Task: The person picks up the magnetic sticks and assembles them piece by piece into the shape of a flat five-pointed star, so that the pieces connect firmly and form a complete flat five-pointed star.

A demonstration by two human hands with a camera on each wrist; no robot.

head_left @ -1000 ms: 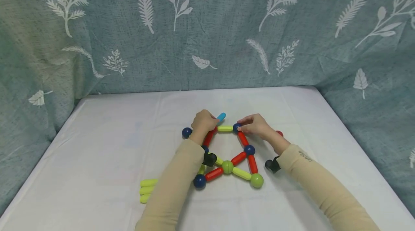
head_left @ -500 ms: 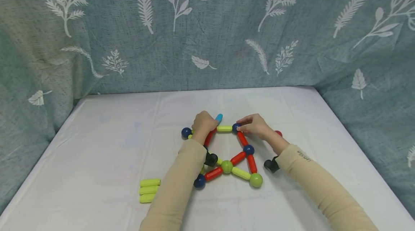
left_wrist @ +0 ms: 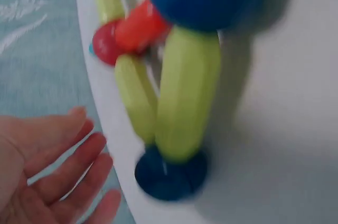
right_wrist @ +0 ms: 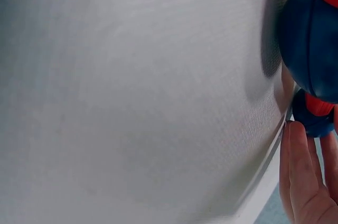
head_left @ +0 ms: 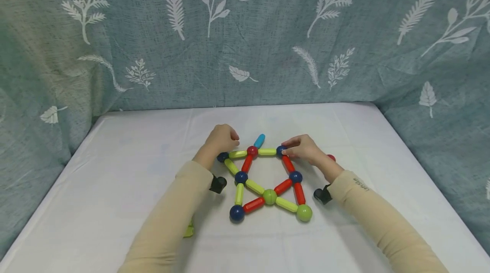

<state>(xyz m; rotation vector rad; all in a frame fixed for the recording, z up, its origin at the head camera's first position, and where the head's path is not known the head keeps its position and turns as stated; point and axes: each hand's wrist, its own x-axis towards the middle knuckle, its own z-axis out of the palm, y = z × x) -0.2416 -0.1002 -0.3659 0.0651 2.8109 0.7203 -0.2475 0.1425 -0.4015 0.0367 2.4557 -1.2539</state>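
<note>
A star-like figure of magnetic rods and balls lies on the white cloth, with red rods and lime rods joining blue, green and red balls. My left hand is just beyond the far-left blue ball; in the left wrist view its fingers are loosely spread with nothing in them. At the far right corner, my right hand pinches a blue ball between thumb and fingers. From the red ball at the top, a light blue rod points away.
Lime rods lie left of the figure, mostly hidden under the left sleeve. Behind the right wrist, part of another red ball shows. A patterned curtain hangs along the table's far edge.
My left hand has let go of the light blue rod and moved left, uncovering the top red ball and nearby rods. The left sleeve now covers most of the loose lime rods. My right hand stays put.
</note>
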